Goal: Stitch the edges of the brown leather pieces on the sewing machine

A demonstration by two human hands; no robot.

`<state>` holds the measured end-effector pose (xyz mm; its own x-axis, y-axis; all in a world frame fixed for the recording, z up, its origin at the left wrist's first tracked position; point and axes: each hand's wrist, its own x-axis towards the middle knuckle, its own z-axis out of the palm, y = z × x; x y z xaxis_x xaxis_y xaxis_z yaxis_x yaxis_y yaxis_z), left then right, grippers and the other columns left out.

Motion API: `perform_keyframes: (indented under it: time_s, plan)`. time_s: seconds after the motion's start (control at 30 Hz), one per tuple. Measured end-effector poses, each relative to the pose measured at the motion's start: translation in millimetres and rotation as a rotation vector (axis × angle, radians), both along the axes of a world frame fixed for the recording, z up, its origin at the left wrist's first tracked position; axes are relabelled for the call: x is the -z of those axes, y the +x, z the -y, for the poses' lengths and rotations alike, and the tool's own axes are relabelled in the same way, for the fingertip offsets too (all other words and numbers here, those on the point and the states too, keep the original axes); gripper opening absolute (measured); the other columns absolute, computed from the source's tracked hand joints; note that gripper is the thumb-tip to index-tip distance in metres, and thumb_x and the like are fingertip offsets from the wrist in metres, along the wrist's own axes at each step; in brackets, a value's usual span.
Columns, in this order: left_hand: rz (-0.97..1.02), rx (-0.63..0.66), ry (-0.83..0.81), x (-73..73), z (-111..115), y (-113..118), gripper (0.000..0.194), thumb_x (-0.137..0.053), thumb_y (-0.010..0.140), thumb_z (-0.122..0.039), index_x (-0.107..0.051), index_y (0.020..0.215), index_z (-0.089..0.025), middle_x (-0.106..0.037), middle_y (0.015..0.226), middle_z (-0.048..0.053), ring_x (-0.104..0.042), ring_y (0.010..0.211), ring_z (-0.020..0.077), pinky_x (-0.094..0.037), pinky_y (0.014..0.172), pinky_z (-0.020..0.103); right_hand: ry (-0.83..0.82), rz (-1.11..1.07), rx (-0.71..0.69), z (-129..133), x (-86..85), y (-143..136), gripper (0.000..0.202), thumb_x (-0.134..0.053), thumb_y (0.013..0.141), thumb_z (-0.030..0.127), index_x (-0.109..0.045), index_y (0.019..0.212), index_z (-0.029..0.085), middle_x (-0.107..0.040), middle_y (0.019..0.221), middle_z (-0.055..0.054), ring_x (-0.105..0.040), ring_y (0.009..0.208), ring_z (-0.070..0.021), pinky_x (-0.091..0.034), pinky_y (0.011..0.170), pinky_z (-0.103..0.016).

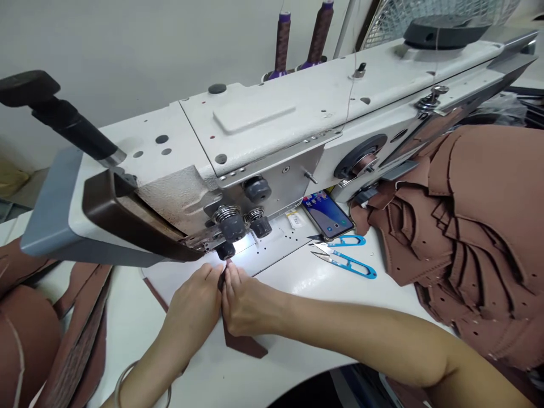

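Observation:
Both hands meet just in front of a white sewing machine (255, 130), close below its lit needle area. My left hand (198, 303) is closed on a brown leather piece (244, 341), its fingertips beside the black knob at the machine's head. Pressed against it, my right hand (246, 300) is closed on the same piece, fingers together. The leather's lower end sticks out below my right hand over the white table. Its upper part is mostly hidden by my fingers.
Two blue-handled thread snips (351, 264) and a phone (329, 215) lie right of the hands. Stacked brown leather pieces (488, 226) fill the right side. More leather strips (80, 317) lie at the left. Two thread spools (283, 42) stand behind the machine.

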<state>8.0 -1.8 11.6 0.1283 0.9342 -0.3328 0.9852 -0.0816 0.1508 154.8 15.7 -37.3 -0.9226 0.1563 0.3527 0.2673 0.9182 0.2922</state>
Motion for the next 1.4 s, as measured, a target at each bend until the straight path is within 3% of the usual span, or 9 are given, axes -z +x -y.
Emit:
perform_keyframes:
  time_s: [0.17, 0.43, 0.53, 0.67, 0.97, 1.13, 1.3, 1.4]
  plan:
    - [-0.007, 0.057, 0.011, 4.2, -8, -4, 0.031, -0.033, 0.093, -0.011, -0.062, 0.098, -0.018, -0.062, 0.096, 0.008, -0.06, 0.088, 0.0217, -0.047, 0.074, 0.033, -0.025, 0.003, 0.026, 1, 3.5, -7, 0.032, -0.047, 0.089, 0.006, -0.061, 0.106, -0.017, -0.062, 0.101, -0.039, -0.068, 0.093, -0.0418, -0.055, 0.069, -0.056]
    - [-0.08, 0.055, -0.003, 4.9, -15, -1, 0.033, -0.036, 0.091, -0.008, -0.067, 0.096, -0.016, -0.066, 0.105, 0.01, -0.059, 0.105, 0.0239, -0.047, 0.092, 0.037, -0.005, -0.022, 0.053, 10, 1.4, -10, 0.035, -0.045, 0.088, 0.01, -0.062, 0.104, -0.016, -0.062, 0.1, -0.038, -0.067, 0.093, -0.0443, -0.053, 0.067, -0.059]
    - [-0.065, 0.044, 0.027, 7.0, -12, -1, 0.033, -0.035, 0.092, -0.01, -0.067, 0.098, -0.015, -0.065, 0.107, 0.01, -0.06, 0.103, 0.0242, -0.048, 0.091, 0.038, 0.004, -0.041, 0.073, 13, 2.1, -9, 0.035, -0.043, 0.086, 0.007, -0.062, 0.104, -0.016, -0.062, 0.101, -0.038, -0.067, 0.094, -0.0442, -0.053, 0.069, -0.059]
    - [-0.06, 0.015, 0.084, 12.1, -4, -7, 0.033, -0.04, 0.093, -0.014, -0.061, 0.118, -0.015, -0.064, 0.11, 0.012, -0.061, 0.1, 0.0267, -0.048, 0.085, 0.041, 0.022, -0.075, 0.099, 14, 1.5, -8, 0.035, -0.041, 0.084, 0.005, -0.065, 0.103, -0.011, -0.064, 0.102, -0.034, -0.067, 0.097, -0.0438, -0.052, 0.069, -0.056]
    - [0.057, 0.056, 0.107, 13.5, -7, -10, 0.027, -0.04, 0.09, -0.009, -0.064, 0.083, -0.018, -0.067, 0.094, 0.007, -0.063, 0.086, 0.0208, -0.05, 0.08, 0.034, 0.001, -0.136, 0.103, 13, 6.1, -14, 0.036, -0.041, 0.084, 0.008, -0.065, 0.101, -0.013, -0.065, 0.097, -0.036, -0.067, 0.092, -0.0443, -0.05, 0.07, -0.059]
    - [0.007, 0.122, 0.129, 9.5, -13, -7, 0.03, -0.039, 0.085, -0.006, -0.067, 0.085, -0.018, -0.069, 0.091, 0.008, -0.064, 0.087, 0.022, -0.052, 0.079, 0.034, 0.021, -0.16, 0.109, 16, 9.6, -16, 0.037, -0.041, 0.084, 0.009, -0.063, 0.102, -0.015, -0.065, 0.096, -0.036, -0.068, 0.09, -0.0438, -0.052, 0.072, -0.06]
    - [0.061, 0.119, 0.244, 19.0, -14, -16, 0.034, -0.037, 0.086, -0.009, -0.067, 0.101, -0.014, -0.071, 0.097, 0.011, -0.065, 0.09, 0.0236, -0.053, 0.083, 0.037, 0.103, -0.215, 0.061, 19, 12.0, -15, 0.033, -0.041, 0.084, 0.008, -0.065, 0.097, -0.011, -0.068, 0.092, -0.031, -0.07, 0.087, -0.04, -0.055, 0.073, -0.055]
    - [0.136, 0.104, 0.285, 22.6, -13, -19, 0.031, -0.037, 0.089, -0.015, -0.067, 0.098, -0.016, -0.071, 0.093, 0.01, -0.066, 0.087, 0.024, -0.054, 0.082, 0.039, 0.074, -0.224, 0.033, 19, 12.5, -14, 0.033, -0.04, 0.086, 0.009, -0.066, 0.096, -0.008, -0.068, 0.095, -0.029, -0.069, 0.091, -0.0389, -0.056, 0.076, -0.053]
